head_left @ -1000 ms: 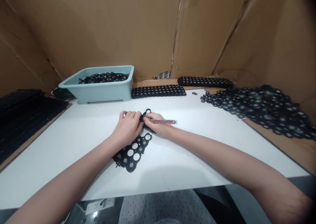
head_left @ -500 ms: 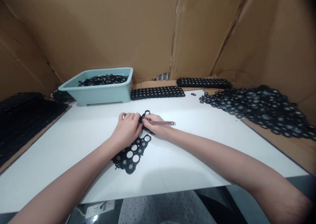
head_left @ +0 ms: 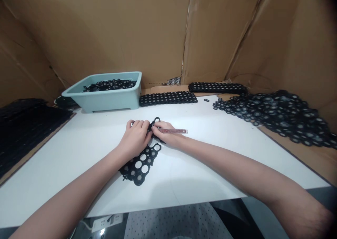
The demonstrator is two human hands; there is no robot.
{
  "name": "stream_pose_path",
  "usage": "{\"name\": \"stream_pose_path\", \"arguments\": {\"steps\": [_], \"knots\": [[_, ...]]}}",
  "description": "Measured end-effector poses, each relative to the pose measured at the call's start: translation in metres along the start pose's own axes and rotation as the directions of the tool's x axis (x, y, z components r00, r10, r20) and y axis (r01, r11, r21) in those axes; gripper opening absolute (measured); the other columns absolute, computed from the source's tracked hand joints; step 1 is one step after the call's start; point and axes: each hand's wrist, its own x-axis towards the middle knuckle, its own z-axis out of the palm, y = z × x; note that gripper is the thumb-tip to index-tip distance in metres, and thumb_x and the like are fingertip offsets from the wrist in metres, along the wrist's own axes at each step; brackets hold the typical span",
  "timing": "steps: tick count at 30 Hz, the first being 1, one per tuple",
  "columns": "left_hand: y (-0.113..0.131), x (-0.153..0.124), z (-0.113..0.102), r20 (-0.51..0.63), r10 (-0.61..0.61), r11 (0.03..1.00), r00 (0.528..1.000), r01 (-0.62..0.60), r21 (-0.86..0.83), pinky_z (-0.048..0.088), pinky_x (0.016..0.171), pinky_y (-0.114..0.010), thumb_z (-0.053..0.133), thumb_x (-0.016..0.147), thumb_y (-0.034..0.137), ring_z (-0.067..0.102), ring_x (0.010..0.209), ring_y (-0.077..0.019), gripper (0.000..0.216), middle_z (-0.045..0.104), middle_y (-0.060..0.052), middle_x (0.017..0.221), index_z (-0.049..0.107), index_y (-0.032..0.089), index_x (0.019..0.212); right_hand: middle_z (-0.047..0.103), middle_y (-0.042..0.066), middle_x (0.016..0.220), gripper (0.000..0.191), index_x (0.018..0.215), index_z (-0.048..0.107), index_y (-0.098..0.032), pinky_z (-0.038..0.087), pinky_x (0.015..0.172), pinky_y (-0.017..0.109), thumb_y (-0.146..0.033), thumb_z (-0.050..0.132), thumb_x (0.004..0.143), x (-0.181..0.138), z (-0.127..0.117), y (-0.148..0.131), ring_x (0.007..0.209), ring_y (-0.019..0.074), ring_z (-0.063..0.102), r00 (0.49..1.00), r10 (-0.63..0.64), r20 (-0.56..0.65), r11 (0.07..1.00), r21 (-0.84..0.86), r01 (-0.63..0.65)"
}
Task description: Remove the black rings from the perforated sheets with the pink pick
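Note:
A black rubber sheet (head_left: 140, 163) punched with round holes lies on the white table (head_left: 205, 151). My left hand (head_left: 136, 136) presses down on the sheet's far end with fingers curled. My right hand (head_left: 166, 133) is closed on a thin reddish blade tool (head_left: 176, 131), whose tip meets the sheet's edge beside a black ring (head_left: 157, 120). The two hands touch each other at the sheet's far end.
A pale green tub (head_left: 105, 91) with black rings stands at the back left. Two perforated black strips (head_left: 168, 98) (head_left: 218, 88) lie behind. A heap of black rings (head_left: 276, 114) fills the right. Stacked black sheets (head_left: 23, 126) lie left. Cardboard walls (head_left: 131, 32) surround the table.
The view has shifted slightly downward since a second ago. Both hands hold the same places on the sheet and tool.

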Motion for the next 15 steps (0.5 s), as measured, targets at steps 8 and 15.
{"name": "stream_pose_path", "arguments": {"steps": [8, 15], "knots": [[-0.0004, 0.0005, -0.0001, 0.016, 0.001, 1.0, 1.0, -0.001, 0.018, 0.03, 0.084, -0.04, 0.03, 0.085, 0.026, 0.049, 0.082, -0.0219, 0.017, 0.055, -0.008, 0.082, 0.044, 0.016, 0.087, 0.046, 0.0, 0.068, 0.025, 0.065, 0.039, -0.017, 0.03, 0.058, 0.024, -0.031, 0.033, 0.084, 0.0004, -0.0002, 0.0001, 0.063, 0.011, 0.043, 1.0, -0.014, -0.003, 1.0, 0.002, 0.014], [0.0003, 0.0011, -0.0006, 0.033, -0.013, 0.999, 0.999, 0.012, 0.04, 0.029, 0.085, -0.041, 0.03, 0.085, 0.026, 0.05, 0.083, -0.0221, 0.018, 0.055, -0.008, 0.083, 0.044, 0.015, 0.089, 0.045, 0.0, 0.067, 0.026, 0.064, 0.04, -0.017, 0.03, 0.058, 0.024, -0.031, 0.033, 0.085, 0.0011, 0.0001, 0.0003, 0.063, 0.011, 0.043, 1.0, -0.017, -0.004, 1.0, 0.002, 0.017]]}}
